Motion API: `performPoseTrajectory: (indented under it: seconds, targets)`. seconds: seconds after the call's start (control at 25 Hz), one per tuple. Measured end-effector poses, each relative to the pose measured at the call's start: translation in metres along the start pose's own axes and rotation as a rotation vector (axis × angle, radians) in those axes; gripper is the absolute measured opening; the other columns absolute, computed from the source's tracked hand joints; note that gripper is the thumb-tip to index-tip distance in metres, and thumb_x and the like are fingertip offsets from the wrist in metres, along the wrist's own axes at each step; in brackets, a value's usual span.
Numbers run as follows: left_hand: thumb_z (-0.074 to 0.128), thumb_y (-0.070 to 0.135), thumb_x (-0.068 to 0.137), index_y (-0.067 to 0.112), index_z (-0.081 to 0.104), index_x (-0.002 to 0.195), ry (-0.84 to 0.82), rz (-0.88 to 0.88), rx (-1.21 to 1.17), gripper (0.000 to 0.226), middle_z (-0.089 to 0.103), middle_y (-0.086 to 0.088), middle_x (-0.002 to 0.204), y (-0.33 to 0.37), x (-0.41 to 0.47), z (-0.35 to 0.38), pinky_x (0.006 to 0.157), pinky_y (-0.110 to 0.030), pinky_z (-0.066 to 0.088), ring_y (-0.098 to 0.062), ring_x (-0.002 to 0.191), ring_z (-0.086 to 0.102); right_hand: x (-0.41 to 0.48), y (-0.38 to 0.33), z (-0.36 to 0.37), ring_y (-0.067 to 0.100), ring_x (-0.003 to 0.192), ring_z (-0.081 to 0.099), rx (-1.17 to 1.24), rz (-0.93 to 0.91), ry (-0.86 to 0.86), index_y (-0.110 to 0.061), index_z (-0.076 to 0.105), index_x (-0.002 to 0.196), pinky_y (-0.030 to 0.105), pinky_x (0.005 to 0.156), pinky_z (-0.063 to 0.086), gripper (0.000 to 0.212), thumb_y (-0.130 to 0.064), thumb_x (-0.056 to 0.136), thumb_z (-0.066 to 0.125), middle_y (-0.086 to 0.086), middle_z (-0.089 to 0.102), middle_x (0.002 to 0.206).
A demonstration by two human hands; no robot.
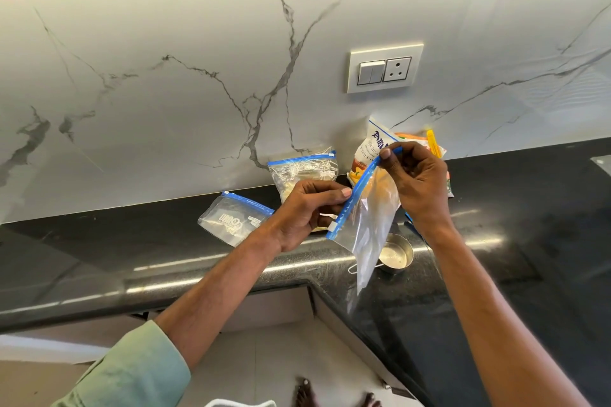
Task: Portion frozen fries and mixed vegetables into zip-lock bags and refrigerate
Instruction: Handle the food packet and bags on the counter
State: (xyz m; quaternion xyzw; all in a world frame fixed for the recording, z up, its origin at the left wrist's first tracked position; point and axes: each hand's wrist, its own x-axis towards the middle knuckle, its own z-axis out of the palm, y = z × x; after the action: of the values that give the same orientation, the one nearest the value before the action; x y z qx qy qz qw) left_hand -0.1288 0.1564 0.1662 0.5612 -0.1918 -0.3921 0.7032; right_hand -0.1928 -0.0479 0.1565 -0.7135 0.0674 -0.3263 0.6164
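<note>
Evidently a fresh bag [373,228] is being readied for filling. Both hands are holding it in the air over the counter [165,261] edge, each pinching one end of its blue zip [360,192]. The left hand [307,208] is gripping the lower end just above the white slider [332,227], thumb and fingers curled on the strip. The right hand [416,182] is pinching the upper end between thumb and forefinger. Stretching the strip taut like this is probably meant to let the slider run or the mouth be pulled apart; whether the mouth is open I cannot tell. The bag is hanging slack and looking empty, its bottom corner dangling past the counter edge.

A steel cup [396,256] is sitting directly beneath, likely serving as the scoop. A filled bag [305,172] is leaning zipped against the wall [165,76], parked out of the way. A flat bag [231,220] is lying beside it, seemingly waiting its turn. The fries pack [372,145] is standing behind the right hand, within easy reach. A second pack [410,136] with a yellow clip [431,140] is lying just behind it.
</note>
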Motion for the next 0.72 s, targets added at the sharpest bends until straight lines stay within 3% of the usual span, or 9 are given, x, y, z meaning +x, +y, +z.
performPoseTrajectory:
  seconds: [0.16, 0.28, 0.4, 0.44, 0.56, 0.64, 0.72]
  targets:
    - [0.071, 0.024, 0.092, 0.007, 0.076, 0.101, 0.035, 0.059, 0.029, 0.019, 0.072, -0.007, 0.092, -0.006, -0.003, -0.007, 0.064, -0.025, 0.057, -0.021, 0.082, 0.067, -0.001, 0.002, -0.003, 0.012, 0.086, 0.074, 0.006, 0.017, 0.118, -0.005, 0.073, 0.102, 0.029, 0.083, 0.058, 0.013, -0.016, 0.096, 0.075, 0.003, 0.076, 0.091]
    - [0.073, 0.015, 0.093, 0.001, 0.073, 0.109, 0.169, 0.181, 0.134, 0.021, 0.076, -0.011, 0.101, -0.014, -0.007, -0.014, 0.071, -0.03, 0.062, -0.026, 0.093, 0.073, -0.003, 0.003, -0.011, 0.017, 0.085, 0.072, 0.025, 0.041, 0.275, -0.015, 0.073, 0.1, 0.036, 0.081, 0.058, 0.01, -0.025, 0.097, 0.076, 0.01, 0.075, 0.093]
    - [0.078, 0.011, 0.088, 0.001, 0.076, 0.107, 0.348, 0.313, 0.313, 0.022, 0.079, -0.007, 0.093, -0.018, -0.007, -0.014, 0.07, -0.035, 0.063, -0.024, 0.085, 0.077, -0.012, 0.002, -0.012, 0.016, 0.095, 0.07, -0.105, 0.055, 0.348, -0.017, 0.07, 0.108, 0.048, 0.087, 0.058, 0.018, -0.029, 0.096, 0.076, 0.003, 0.074, 0.104]
    - [0.078, 0.013, 0.089, 0.002, 0.077, 0.106, 0.378, 0.345, 0.356, 0.02, 0.079, -0.006, 0.09, -0.018, -0.006, -0.012, 0.069, -0.038, 0.063, -0.024, 0.081, 0.077, -0.015, -0.002, -0.011, 0.016, 0.104, 0.069, -0.177, 0.019, 0.346, -0.018, 0.068, 0.115, 0.045, 0.092, 0.056, 0.025, -0.029, 0.095, 0.077, -0.002, 0.073, 0.112]
    - [0.073, 0.02, 0.094, 0.008, 0.079, 0.105, 0.389, 0.423, 0.478, 0.017, 0.077, -0.001, 0.088, -0.015, -0.001, -0.005, 0.067, -0.04, 0.062, -0.02, 0.077, 0.074, -0.019, -0.019, 0.001, 0.011, 0.118, 0.066, -0.318, -0.129, 0.048, -0.017, 0.071, 0.123, 0.03, 0.102, 0.05, 0.032, -0.022, 0.093, 0.08, -0.009, 0.072, 0.122]
    - [0.072, 0.026, 0.096, 0.011, 0.079, 0.103, 0.388, 0.48, 0.624, 0.018, 0.076, 0.004, 0.088, -0.013, 0.003, -0.002, 0.066, -0.034, 0.061, -0.015, 0.082, 0.072, -0.02, -0.024, 0.015, 0.009, 0.106, 0.07, -0.352, -0.141, -0.198, -0.015, 0.077, 0.115, 0.031, 0.094, 0.055, 0.022, -0.019, 0.094, 0.079, -0.008, 0.075, 0.11]
    - [0.071, 0.027, 0.097, 0.012, 0.078, 0.1, 0.396, 0.528, 0.749, 0.017, 0.075, 0.005, 0.089, -0.012, 0.004, 0.002, 0.065, -0.027, 0.058, -0.013, 0.085, 0.071, -0.019, -0.021, 0.021, 0.013, 0.095, 0.072, -0.294, -0.125, -0.259, -0.012, 0.079, 0.106, 0.034, 0.086, 0.059, 0.013, -0.015, 0.094, 0.078, -0.003, 0.075, 0.1]
